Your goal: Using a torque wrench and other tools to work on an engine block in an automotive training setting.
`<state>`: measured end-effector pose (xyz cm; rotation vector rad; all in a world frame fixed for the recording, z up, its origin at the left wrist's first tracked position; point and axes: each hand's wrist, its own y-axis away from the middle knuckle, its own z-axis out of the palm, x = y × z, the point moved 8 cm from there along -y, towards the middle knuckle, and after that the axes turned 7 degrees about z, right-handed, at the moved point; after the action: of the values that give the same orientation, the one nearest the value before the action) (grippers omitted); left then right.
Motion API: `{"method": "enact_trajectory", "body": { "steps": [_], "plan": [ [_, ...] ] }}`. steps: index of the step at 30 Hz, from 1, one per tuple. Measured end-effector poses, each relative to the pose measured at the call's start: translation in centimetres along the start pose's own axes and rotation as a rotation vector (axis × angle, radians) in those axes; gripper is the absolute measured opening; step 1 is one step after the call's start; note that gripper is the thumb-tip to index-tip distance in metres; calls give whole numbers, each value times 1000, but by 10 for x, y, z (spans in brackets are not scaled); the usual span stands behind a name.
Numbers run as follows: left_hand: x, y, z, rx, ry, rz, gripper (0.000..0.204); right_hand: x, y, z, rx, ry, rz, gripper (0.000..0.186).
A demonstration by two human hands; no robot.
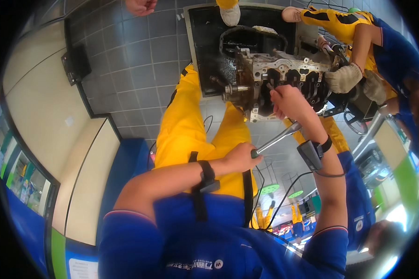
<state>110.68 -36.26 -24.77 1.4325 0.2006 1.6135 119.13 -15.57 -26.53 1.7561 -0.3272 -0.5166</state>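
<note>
My left hand [243, 158] is closed round the dark grip of a ratchet wrench [278, 138], held in front of my lap. The wrench's metal shaft slants up and to the right, its head end close to my right wrist. Over the engine block [284, 63], my right hand [291, 103] has its fingers curled in a pinch by the open crankcase. A small dark metal piece shows at its fingertips, too little to name. The block lies on its side, its pale machined edge and dark cavities facing me. A shaft end [237, 88] sticks out at its left.
Under the block is a black tray [207, 51] with a pale rim. On the right, a co-worker's gloved hands [343, 79] rest at the block's end. Another person's hand [141, 5] and a shoe [229, 15] show at the top. Black cables [288, 188] hang near my right arm.
</note>
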Motion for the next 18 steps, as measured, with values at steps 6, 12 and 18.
{"method": "enact_trajectory", "body": {
  "steps": [6, 12, 18],
  "plan": [
    [-19, 15, -19, -74, 10, 19, 43, -20, -5, 25, -30, 88, 66, 35],
    [-14, 20, -37, -186, 81, 59, 46, -14, -15, 29, -9, 48, 175, 36],
    [-1, 41, -94, -711, 429, -231, 44, -6, -35, 40, -312, -387, 357, 32]
  ]
}}
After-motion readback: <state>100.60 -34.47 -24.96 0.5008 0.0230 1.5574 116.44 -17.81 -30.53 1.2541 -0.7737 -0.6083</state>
